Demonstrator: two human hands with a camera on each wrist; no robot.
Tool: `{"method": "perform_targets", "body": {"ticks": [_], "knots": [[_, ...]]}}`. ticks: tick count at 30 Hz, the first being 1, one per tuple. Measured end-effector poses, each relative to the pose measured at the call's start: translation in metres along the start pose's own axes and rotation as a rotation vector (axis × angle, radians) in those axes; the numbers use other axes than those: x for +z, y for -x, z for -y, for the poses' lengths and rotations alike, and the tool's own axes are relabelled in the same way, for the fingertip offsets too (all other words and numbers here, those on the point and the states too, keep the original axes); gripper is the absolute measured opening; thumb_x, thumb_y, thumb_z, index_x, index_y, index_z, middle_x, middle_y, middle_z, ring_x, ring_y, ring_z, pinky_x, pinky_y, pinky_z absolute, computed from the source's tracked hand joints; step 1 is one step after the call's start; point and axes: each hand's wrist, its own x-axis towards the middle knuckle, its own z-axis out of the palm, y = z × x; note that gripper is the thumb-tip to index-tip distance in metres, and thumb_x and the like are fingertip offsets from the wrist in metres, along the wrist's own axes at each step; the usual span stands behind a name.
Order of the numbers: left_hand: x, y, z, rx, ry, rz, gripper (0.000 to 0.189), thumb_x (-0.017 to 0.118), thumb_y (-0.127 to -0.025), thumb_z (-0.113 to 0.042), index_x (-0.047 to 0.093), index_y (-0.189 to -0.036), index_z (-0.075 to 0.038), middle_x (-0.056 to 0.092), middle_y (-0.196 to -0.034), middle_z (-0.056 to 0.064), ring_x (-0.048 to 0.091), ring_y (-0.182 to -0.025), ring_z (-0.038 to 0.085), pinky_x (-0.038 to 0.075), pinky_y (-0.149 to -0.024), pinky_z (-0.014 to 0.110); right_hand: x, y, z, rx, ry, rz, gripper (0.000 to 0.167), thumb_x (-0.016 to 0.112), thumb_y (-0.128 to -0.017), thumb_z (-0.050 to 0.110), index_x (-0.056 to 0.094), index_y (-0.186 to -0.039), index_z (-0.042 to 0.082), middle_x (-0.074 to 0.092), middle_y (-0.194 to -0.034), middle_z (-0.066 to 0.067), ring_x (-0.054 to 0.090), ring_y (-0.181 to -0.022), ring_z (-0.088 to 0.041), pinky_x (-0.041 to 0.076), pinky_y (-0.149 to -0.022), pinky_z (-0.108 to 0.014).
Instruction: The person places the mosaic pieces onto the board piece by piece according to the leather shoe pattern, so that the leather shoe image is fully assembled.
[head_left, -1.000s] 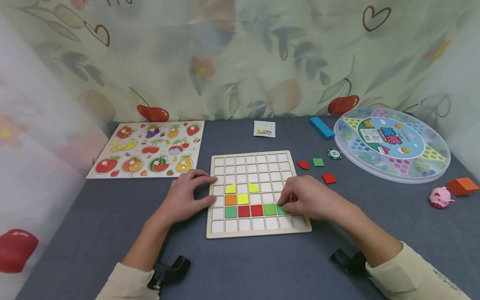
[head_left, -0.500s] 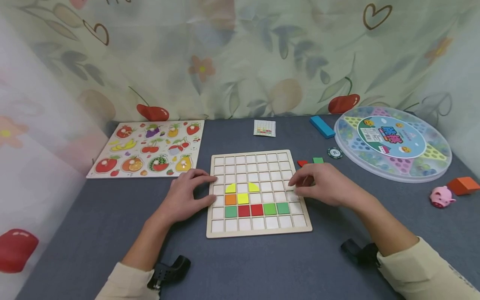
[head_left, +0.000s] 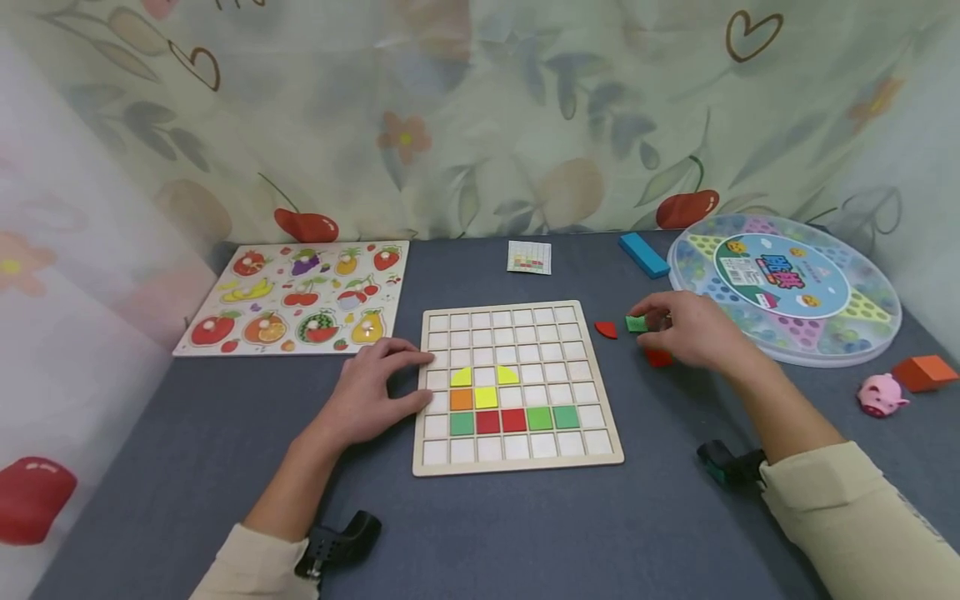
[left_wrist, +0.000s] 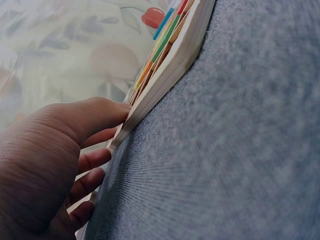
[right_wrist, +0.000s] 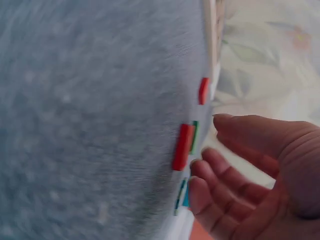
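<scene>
Dark table [head_left: 510, 533], looks kinda cloth-covered: fruit board [head_left: 292, 310] far left, card [head_left: 528, 257] far middle, grid board [head_left: 531, 353] mid-table, curved red tile [head_left: 606, 330] just right, round game box [head_left: 783, 287] far right, pink pig [head_left: 882, 395] nearer.

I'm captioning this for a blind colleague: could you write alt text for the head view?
A person's right hand is at a small green square tile on a dark grey-blue tabletop, while the left hand touches the left edge of a pale wooden grid board holding flat yellow, orange, red and green tiles.
</scene>
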Motion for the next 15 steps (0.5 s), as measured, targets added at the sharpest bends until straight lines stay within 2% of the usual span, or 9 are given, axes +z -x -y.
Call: {"method": "perform_targets", "body": {"ticks": [3, 7, 11, 15], "knots": [[0.0, -0.001, 0.0, 0.003, 0.004, 0.0, 0.051, 0.077, -0.09, -0.031, 0.068, -0.138, -0.017, 0.056, -0.138, 0.013, 0.051, -0.128, 0.033, 0.031, -0.111, 0.063, 0.002, -0.005, -0.006, 0.039, 0.023, 0.007, 0.047, 0.071, -0.095, 0.02, 0.062, -0.135, -0.003, 0.065, -0.119, -0.027, 0.06, -0.103, -0.037, 0.053, -0.084, -0.048], [0.0, -0.001, 0.001, 0.002, 0.011, -0.006, 0.05, 0.078, -0.09, -0.03, 0.068, -0.138, -0.017, 0.056, -0.138, 0.013, 0.05, -0.128, 0.033, 0.03, -0.111, 0.063, 0.005, -0.013, -0.01, 0.049, 0.025, 0.006, 0.047, 0.069, -0.097, 0.023, 0.062, -0.135, -0.003, 0.064, -0.109, -0.022, 0.056, -0.094, -0.032, 0.048, -0.075, -0.038], [-0.001, 0.0, 0.001, 0.001, 0.013, -0.005, 0.05, 0.077, -0.09, -0.03, 0.068, -0.138, -0.017, 0.056, -0.138, 0.013, 0.05, -0.128, 0.033, 0.03, -0.11, 0.063, 0.007, -0.017, -0.013, 0.048, 0.011, 0.007, 0.038, 0.069, -0.097, 0.022, 0.067, -0.127, -0.001, 0.063, -0.098, -0.015, 0.055, -0.088, -0.028, 0.043, -0.069, -0.033], [0.0, 0.0, 0.001, 0.004, 0.016, -0.003, 0.05, 0.077, -0.09, -0.03, 0.068, -0.138, -0.017, 0.056, -0.138, 0.013, 0.051, -0.128, 0.033, 0.03, -0.111, 0.063, 0.008, -0.018, -0.014, 0.064, -0.008, 0.006, 0.031, 0.072, -0.095, 0.022, 0.065, -0.117, 0.0, 0.063, -0.101, -0.016, 0.055, -0.091, -0.029, 0.045, -0.073, -0.034]]}}
